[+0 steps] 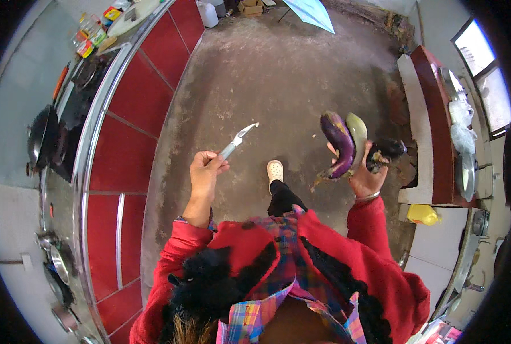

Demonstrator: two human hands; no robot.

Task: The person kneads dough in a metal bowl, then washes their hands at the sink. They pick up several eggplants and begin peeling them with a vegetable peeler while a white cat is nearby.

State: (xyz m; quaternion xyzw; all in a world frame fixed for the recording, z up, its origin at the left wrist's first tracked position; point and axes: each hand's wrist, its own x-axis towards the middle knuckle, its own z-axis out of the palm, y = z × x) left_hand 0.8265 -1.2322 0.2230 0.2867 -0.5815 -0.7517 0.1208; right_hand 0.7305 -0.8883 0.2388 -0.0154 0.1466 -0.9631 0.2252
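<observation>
My left hand grips the grey handle of a vegetable peeler, whose metal blade points up and away to the right. A pale scrap clings to the blade's tip. Over on the right, my right hand holds a bunch of vegetables against its palm. Among them are a curved purple eggplant, a pale green eggplant-like vegetable and a dark, nearly black one. The fingers are partly hidden behind the bunch. A wide gap lies between the peeler and the vegetables.
A counter with red-tiled front runs along my left, bearing a wok and several bottles. At right stands a raised masonry stove with metal lids, near a yellow jug. An umbrella rests on the concrete floor ahead.
</observation>
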